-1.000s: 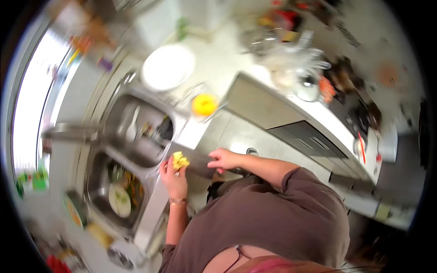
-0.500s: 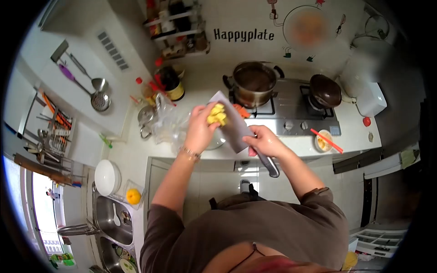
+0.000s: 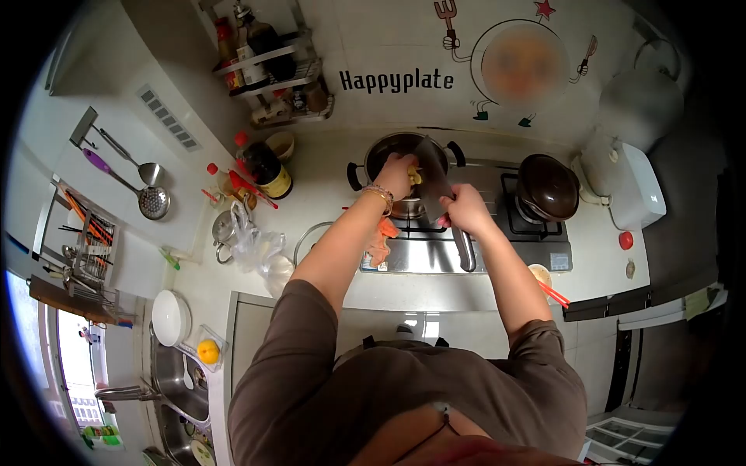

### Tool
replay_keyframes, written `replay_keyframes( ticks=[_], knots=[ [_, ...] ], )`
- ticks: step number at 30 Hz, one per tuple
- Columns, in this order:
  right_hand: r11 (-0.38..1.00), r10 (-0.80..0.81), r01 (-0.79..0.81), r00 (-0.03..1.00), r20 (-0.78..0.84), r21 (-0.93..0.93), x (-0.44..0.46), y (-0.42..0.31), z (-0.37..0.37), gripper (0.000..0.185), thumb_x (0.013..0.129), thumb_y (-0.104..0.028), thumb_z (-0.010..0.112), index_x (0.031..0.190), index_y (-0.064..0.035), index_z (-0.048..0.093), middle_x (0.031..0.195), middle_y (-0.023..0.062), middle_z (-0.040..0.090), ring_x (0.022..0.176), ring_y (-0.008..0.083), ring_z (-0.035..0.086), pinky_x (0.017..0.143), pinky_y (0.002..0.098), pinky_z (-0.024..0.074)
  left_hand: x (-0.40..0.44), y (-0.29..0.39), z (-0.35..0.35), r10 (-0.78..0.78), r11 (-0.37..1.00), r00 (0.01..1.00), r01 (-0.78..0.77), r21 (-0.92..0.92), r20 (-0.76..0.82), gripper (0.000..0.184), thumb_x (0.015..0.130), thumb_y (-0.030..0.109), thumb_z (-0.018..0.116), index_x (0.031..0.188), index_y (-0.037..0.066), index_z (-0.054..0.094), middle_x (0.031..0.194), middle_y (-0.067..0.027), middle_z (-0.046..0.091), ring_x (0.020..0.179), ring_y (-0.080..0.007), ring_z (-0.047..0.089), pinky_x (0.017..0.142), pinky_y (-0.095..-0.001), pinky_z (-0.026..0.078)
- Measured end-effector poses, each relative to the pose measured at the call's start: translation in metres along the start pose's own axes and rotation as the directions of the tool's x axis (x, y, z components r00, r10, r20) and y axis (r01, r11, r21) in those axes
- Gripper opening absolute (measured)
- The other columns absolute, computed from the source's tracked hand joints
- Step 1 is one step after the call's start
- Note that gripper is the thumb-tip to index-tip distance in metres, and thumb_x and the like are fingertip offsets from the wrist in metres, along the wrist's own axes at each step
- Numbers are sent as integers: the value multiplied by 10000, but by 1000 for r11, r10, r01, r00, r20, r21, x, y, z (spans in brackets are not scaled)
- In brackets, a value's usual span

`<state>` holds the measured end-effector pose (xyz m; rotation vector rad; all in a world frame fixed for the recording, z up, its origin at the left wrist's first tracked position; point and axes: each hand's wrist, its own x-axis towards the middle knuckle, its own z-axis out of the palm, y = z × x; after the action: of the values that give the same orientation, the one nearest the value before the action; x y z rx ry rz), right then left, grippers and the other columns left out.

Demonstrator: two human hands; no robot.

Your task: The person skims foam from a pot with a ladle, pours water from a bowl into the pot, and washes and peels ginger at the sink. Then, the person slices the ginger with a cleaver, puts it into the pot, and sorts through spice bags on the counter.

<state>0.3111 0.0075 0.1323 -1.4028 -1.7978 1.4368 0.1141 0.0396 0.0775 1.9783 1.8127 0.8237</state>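
Note:
Over the two-handled metal pot (image 3: 381,149) on the left burner, my left hand (image 3: 395,179) has its fingers closed around yellow chunks (image 3: 415,175), some showing at the fingertips. The chunks are close against the flat of a wide cleaver (image 3: 437,185). That cleaver is tilted, its blade across the pot's right part. My right hand (image 3: 468,211) grips it near the top of the grey handle (image 3: 466,252). An orange, crumpled item (image 3: 380,245) lies below my left wrist at the stove's front. My left hand partly hides the pot's inside.
A dark lidded pot (image 3: 549,189) stands on the right burner. A small bowl (image 3: 539,273) with red chopsticks (image 3: 553,293) sits at the counter's front edge. Left are a clear plastic bag (image 3: 256,247), a dark sauce bottle (image 3: 264,169) and a white bowl (image 3: 171,318) near the sink (image 3: 180,382).
Both hands have moved forward from the counter's front edge to above the pot, carrying the cleaver and yellow chunks. The view has shifted, and fewer chunks show now.

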Motion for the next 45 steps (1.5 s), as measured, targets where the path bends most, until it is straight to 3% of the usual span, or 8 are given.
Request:
replay_keyframes(
  ticks=[14,18,24,31,37,39,41,45],
  knots=[
    [991,-121,127,986,-116,44,-1,-8,-26,153,891,-53,514,901,96,548,706,145,618,517,192,641,459,287,502,2,33,-15,413,899,898,-375,228,-150,174,764,154,632,907,59,661,967,-107,619,997,-340,544,846,-421,447],
    [966,-228,252,934,-274,55,-21,-6,-32,153,885,-67,520,890,82,554,662,114,595,505,156,625,458,268,492,-8,13,-20,164,884,957,-35,466,-240,196,760,135,646,945,72,652,1031,-110,601,1097,-343,482,926,-416,406],
    [631,-241,499,854,-461,595,-45,21,-27,113,913,-95,570,960,-7,516,702,38,546,519,114,517,458,231,417,-85,10,-113,133,979,776,-198,-39,-617,265,764,53,627,1029,68,635,1106,-125,587,1037,-303,540,869,-371,463],
    [467,-542,345,839,-45,814,-75,22,68,351,922,-38,507,1246,-105,392,967,56,568,465,79,403,442,205,326,-333,-42,-160,-128,988,500,142,-65,-857,281,771,8,599,1045,70,608,1097,-126,569,965,-248,572,783,-307,491],
    [877,-444,206,692,570,433,-123,3,246,252,856,29,583,1089,-17,498,753,51,579,486,100,505,420,225,401,-564,-75,-99,-457,774,384,616,-147,-802,245,763,23,603,1000,83,619,1075,-104,575,851,-256,571,708,-317,492],
    [933,-337,160,705,623,323,-148,2,319,324,847,18,607,1163,-8,538,807,62,604,513,90,516,452,215,396,-624,-78,-94,-686,633,172,620,-463,-707,227,762,41,610,985,80,630,1065,-105,580,878,-280,571,757,-341,489],
    [894,-448,322,663,600,311,-173,-11,395,336,800,46,618,1131,6,580,1159,86,504,634,78,553,540,210,439,-685,-90,-98,-724,552,105,681,-482,-682,228,775,65,615,1002,74,629,1096,-106,574,922,-263,584,742,-322,510],
    [635,-619,764,593,515,-117,-164,3,534,370,727,32,639,1093,-12,616,1091,133,536,934,240,565,839,312,465,-792,-115,-117,-716,463,68,791,-400,-695,225,784,102,622,1007,73,632,1107,-115,575,942,-247,591,734,-307,519]
  ],
)
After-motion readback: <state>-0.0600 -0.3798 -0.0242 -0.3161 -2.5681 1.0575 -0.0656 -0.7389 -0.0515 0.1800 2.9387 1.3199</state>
